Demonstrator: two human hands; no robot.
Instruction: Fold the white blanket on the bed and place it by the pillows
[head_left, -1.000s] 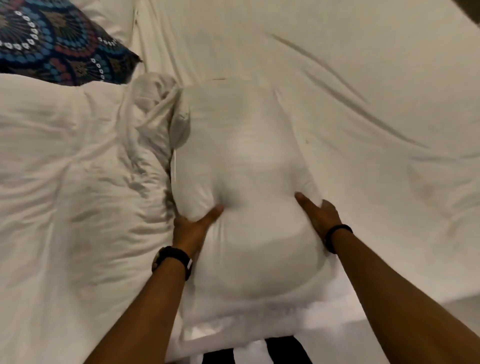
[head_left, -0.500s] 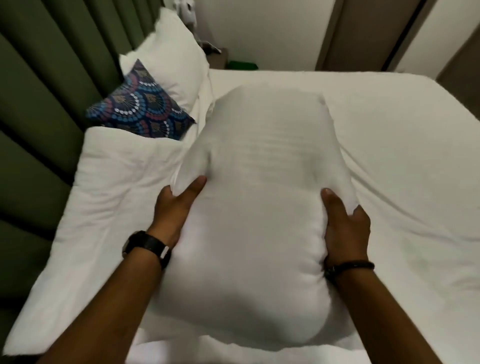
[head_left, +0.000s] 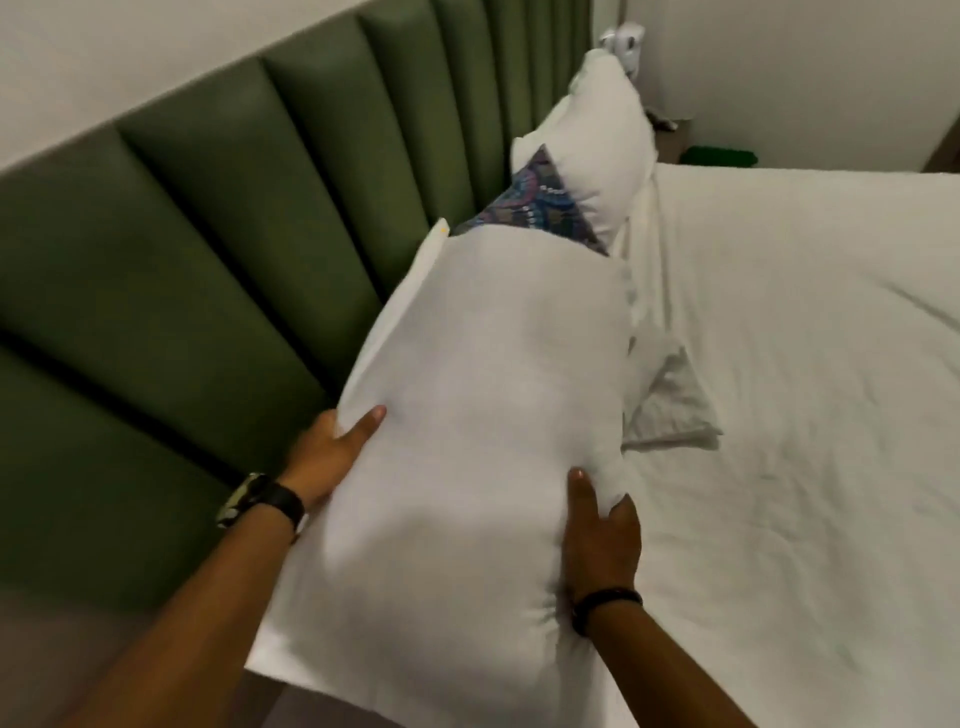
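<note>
Two hands' grip flanking white bundle (head_left: 467, 441)

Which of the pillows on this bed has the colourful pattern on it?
The small patterned cushion, blue and purple, wedged between the plain white pillow by the headboard and the big white one being held. Both others are plain white.

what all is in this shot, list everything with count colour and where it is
white pillow: 1, white, held up over the head end of the bed
patterned cushion: 1, blue and purple, against the headboard, partly hidden
far pillow: 1, white, upright behind the cushion
folded blanket: 1, white, on the bed, mostly hidden by the held pillow
bed sheet: 1, white, wrinkled, covering the mattress
headboard: 1, green, padded panels, left
left hand: 1, grips the pillow's left edge, dark watch on wrist
right hand: 1, grips the pillow's right edge, black wristband
</note>
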